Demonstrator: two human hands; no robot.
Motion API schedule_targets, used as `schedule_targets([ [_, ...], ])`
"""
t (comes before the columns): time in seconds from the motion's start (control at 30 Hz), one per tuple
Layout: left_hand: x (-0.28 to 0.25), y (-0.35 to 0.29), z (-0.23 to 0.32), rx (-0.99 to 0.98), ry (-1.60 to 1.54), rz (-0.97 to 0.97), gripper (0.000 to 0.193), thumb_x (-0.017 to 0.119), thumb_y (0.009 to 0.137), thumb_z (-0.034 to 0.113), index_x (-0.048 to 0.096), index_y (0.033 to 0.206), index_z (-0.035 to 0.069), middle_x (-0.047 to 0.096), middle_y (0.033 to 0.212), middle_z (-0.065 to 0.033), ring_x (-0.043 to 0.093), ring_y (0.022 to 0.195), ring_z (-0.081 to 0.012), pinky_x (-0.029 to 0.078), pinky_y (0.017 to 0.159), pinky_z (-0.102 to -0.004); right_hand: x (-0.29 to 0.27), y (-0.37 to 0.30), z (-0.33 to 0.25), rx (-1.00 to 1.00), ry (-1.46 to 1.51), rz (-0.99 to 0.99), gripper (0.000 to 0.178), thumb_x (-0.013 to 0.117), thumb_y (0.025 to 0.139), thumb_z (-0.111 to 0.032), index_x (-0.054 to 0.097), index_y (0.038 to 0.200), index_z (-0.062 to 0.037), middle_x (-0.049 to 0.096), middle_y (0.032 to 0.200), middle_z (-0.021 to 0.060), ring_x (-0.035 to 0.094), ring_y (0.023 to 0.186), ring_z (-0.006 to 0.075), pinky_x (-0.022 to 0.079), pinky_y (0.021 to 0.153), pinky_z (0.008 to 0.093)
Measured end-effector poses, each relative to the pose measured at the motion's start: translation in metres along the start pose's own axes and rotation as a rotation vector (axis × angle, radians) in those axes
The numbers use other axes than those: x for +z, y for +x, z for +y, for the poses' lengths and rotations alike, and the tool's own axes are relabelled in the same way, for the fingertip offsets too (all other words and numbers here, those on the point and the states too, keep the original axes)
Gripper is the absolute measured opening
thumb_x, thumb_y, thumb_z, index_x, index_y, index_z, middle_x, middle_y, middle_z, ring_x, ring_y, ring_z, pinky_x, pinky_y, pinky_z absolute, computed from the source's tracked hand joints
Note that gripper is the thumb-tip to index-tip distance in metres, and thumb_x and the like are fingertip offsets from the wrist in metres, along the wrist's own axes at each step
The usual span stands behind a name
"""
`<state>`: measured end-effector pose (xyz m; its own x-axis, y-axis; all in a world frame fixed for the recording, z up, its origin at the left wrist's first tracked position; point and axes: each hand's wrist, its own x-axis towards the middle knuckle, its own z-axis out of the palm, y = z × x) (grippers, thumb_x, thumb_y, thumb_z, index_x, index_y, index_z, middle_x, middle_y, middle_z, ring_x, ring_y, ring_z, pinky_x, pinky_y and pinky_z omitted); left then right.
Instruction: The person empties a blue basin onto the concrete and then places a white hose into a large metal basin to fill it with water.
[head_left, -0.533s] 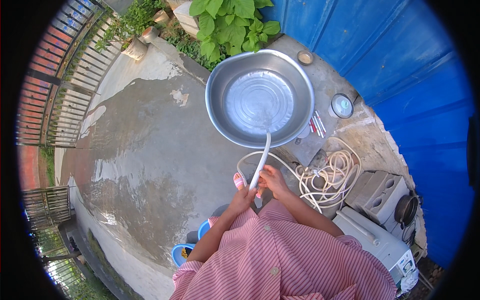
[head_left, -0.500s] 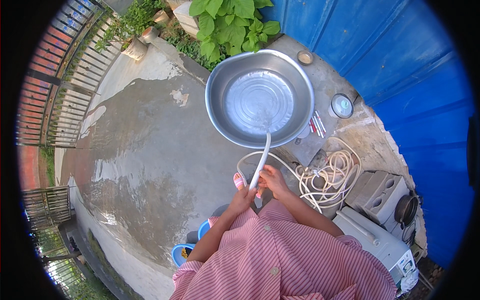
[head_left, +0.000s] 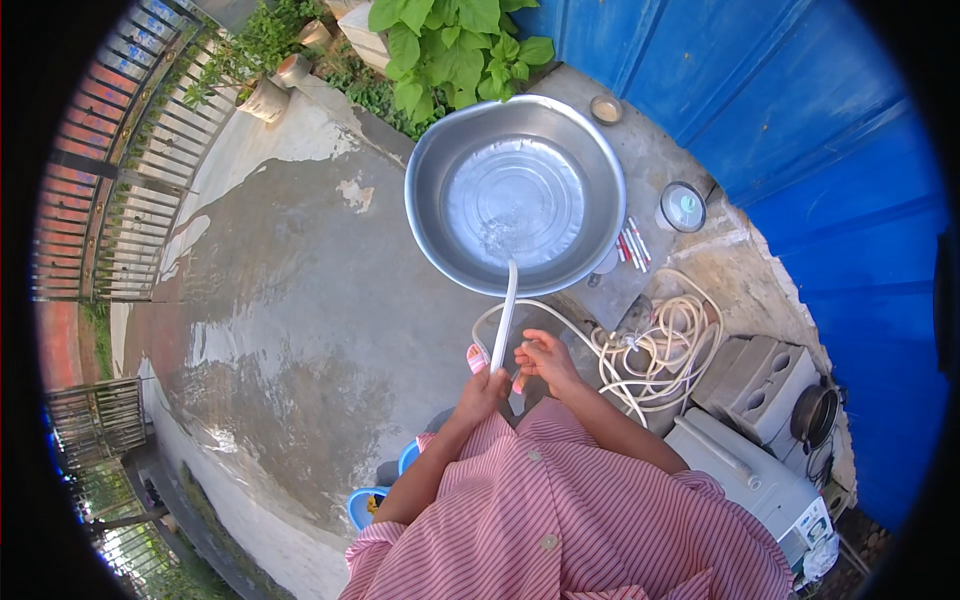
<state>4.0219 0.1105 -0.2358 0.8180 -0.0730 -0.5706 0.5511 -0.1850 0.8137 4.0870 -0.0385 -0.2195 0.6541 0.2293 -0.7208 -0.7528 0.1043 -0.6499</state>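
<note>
My left hand (head_left: 483, 393) is closed round a pale hose (head_left: 507, 320) near my waist. The hose end reaches over the near rim of a large round metal basin (head_left: 418, 205). Water (head_left: 497, 235) runs from it into the basin, stirring the surface of the shallow water there. Just right of the hose, my right hand (head_left: 546, 360) is apart from it, fingers loosely bent and spread, with nothing visible in them. From my left hand the hose loops round toward a coiled heap (head_left: 665, 350) on the right.
Right of the basin lie several red and white sticks (head_left: 633, 245), a lidded tub (head_left: 682, 207) and a small round dish (head_left: 606, 109). Concrete blocks (head_left: 750, 390) and a grey machine (head_left: 740, 480) stand lower right. Blue containers (head_left: 362, 508) sit by my left arm, and wet concrete (head_left: 290, 300) spreads left.
The hose end has swung left over the basin, and the stirred water has moved with it. My right hand has come away from the hose; my left still grips it.
</note>
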Motion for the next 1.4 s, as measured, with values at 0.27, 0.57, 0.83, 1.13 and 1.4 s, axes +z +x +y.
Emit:
schedule_targets([
  [0.27,-0.001,0.0,0.008,-0.022,0.001,-0.024,0.032,0.036,0.085,0.03,0.049,0.078,0.002,0.047,0.059,-0.0023,0.045,0.057,-0.0106,0.038,0.053,-0.025,-0.006,0.004,0.005,0.014,0.007,-0.028,0.033,0.047,0.081,-0.016,0.04,0.109,-0.0011,0.053,0.088,0.011,0.054,0.076,0.016,0.046,0.063,0.0265],
  [0.57,-0.003,0.003,0.013,-0.062,0.002,-0.02,0.03,0.036,0.085,0.028,0.05,0.08,0.002,0.046,0.06,-0.0009,0.044,0.058,-0.0097,0.038,0.055,-0.0239,-0.026,0.012,0.016,0.064,0.042,0.044,0.028,0.048,0.078,-0.014,0.044,0.102,-0.0006,0.054,0.08,0.0095,0.055,0.066,0.0144,0.045,0.054,0.0242],
  [0.83,-0.006,-0.002,0.027,-0.109,0.009,-0.007,0.029,0.037,0.085,0.028,0.049,0.081,0.002,0.043,0.061,0.001,0.041,0.058,-0.0073,0.036,0.054,-0.0218,-0.068,0.022,0.038,0.185,0.006,0.14,0.025,0.049,0.078,-0.017,0.047,0.1,-0.0045,0.054,0.081,0.0064,0.054,0.068,0.0126,0.046,0.056,0.0248],
  [1.13,-0.002,-0.003,0.028,-0.112,0.0,-0.045,0.031,0.037,0.086,0.03,0.05,0.083,0.002,0.044,0.058,0.0007,0.041,0.057,-0.0069,0.035,0.055,-0.0201,-0.185,0.051,0.132,0.311,-0.246,0.481,0.015,0.051,0.073,-0.015,0.052,0.086,-0.0074,0.053,0.068,0.0019,0.052,0.056,0.0106,0.044,0.045,0.025],
  [1.4,-0.012,-0.012,0.025,-0.18,0.048,0.055,0.03,0.037,0.086,0.029,0.05,0.085,0.001,0.046,0.059,-0.0001,0.044,0.059,-0.0072,0.036,0.058,-0.0206,-0.217,0.065,0.147,0.119,-0.892,0.652,0.027,0.054,0.07,-0.021,0.052,0.088,-0.0015,0.056,0.08,0.0161,0.054,0.078,0.0316,0.041,0.069,0.0389],
])
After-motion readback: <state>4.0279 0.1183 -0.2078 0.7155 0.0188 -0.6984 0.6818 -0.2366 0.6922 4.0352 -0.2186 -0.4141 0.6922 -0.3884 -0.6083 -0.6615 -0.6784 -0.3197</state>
